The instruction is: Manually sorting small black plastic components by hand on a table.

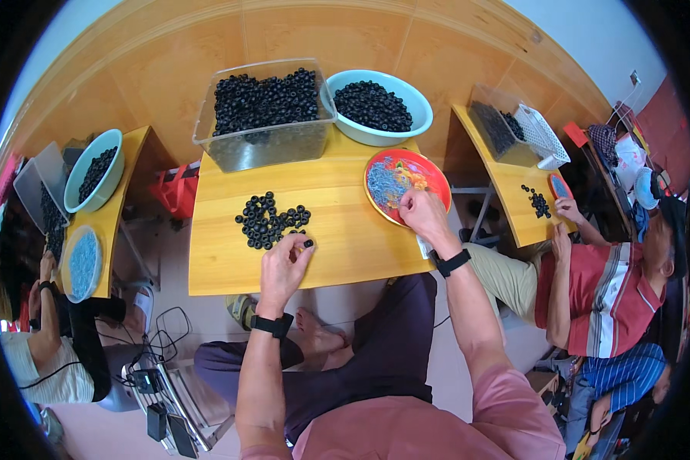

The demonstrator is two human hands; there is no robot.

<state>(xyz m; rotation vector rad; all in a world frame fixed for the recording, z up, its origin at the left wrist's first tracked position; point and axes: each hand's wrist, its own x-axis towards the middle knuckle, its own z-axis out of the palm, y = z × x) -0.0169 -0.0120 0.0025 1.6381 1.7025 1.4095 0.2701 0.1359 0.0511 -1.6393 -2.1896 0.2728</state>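
Head view of a wooden table used as the landmark. The left hand rests on the table's near part, fingers curled narrow, pinching one black ring between fingertips, just beside the near edge of a loose pile of like rings lying at the table's middle left. The right hand lies at the table's right edge, over the near rim of a red plate holding small blue pieces; its fingers are bunched close, and what they grip cannot be told. At the table's far side stand a clear bin and, touching it on the right, a pale bowl, both heaped with black rings. Both wrists carry black bands. Other people sit at neighbouring tables left and right.
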